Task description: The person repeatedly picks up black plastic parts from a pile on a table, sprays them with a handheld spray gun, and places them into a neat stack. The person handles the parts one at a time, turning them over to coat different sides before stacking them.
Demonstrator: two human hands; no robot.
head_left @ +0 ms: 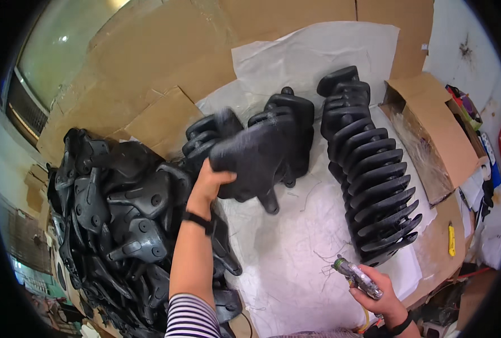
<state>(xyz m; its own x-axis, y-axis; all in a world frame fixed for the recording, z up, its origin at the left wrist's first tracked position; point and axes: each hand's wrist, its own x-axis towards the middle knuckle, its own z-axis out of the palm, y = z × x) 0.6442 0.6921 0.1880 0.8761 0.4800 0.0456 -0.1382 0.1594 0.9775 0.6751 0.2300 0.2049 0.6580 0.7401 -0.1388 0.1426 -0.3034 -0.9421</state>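
Above the white-covered table [278, 253], the left grip [208, 183] pinches a black plastic moulding [253, 152] by its edge; probably stiff, light and slick, it should hold best by that rim or stem [269, 201]. The right grip [384, 294] clasps a green-ended tool [358, 276].

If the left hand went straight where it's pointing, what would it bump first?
Probably the similar black pieces just beyond, with the held black piece in the left hand leading. Depth is hard to judge, so it might pass over them.
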